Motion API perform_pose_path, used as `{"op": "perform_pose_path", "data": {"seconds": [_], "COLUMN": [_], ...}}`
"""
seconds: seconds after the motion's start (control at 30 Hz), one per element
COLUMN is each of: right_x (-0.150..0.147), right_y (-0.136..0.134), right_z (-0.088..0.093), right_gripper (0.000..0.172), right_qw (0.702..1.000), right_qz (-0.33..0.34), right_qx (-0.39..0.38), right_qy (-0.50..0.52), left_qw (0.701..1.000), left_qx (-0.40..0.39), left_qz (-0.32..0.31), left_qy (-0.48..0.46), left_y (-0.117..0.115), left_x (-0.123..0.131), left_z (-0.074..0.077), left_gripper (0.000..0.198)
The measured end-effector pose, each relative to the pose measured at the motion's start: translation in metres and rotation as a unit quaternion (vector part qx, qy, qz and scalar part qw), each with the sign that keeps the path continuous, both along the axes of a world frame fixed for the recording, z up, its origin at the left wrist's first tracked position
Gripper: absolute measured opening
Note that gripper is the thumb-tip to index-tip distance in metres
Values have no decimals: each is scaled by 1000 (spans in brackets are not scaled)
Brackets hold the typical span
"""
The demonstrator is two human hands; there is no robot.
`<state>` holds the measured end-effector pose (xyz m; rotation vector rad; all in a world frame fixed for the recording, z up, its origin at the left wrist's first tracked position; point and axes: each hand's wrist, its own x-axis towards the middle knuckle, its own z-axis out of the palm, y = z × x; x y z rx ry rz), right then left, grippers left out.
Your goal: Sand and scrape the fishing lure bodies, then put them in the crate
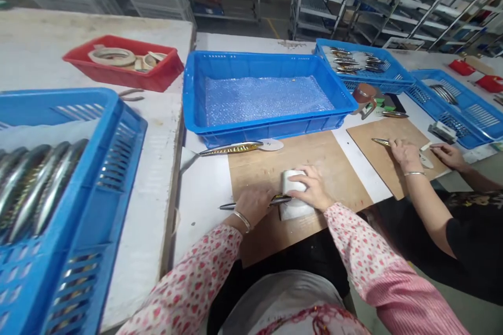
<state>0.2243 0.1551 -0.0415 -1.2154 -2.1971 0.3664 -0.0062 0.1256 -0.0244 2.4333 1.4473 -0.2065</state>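
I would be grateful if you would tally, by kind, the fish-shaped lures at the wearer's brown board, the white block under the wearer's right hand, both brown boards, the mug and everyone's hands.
Fish-shaped lures: 2
White block: 1
Brown boards: 2
Mug: 1
Wearer's hands: 2
Co-worker's hands: 2
Total: 10

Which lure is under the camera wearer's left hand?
The dark lure, beneath the left hand on the brown board. The golden lure beyond it, beside the wide blue bin, is untouched; the co-worker's lure lies on another board.
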Motion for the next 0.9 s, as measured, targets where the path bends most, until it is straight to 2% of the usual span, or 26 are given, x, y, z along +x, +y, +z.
{"op": "perform_pose_path", "data": {"seconds": [0.1,0.27,0.43,0.6,0.8,0.9], "right_x": [-8,20,0,20,0,11], "right_y": [-2,-7,-7,-10,-9,-11], "right_z": [1,3,6,7,10,9], "right_gripper": [38,30,35,29,39,33], "right_qw": [1000,1000,999,999,999,999], "right_qz": [15,-19,-13,-31,-12,-19], "right_qx": [-13,-9,-25,-22,-18,-13], "right_qy": [-2,-9,-44,-32,-45,-24], "left_qw": [1000,999,1000,999,999,999], "left_qx": [-15,-34,-21,-32,-24,-28], "left_qz": [2,2,1,1,13,10], "left_qy": [-5,1,-1,4,18,20], "left_y": [-1,1,0,0,-2,-3], "left_x": [0,2,1,1,2,2], "left_z": [0,0,3,4,4,4], "left_gripper": [25,24,24,26,30,28]}}
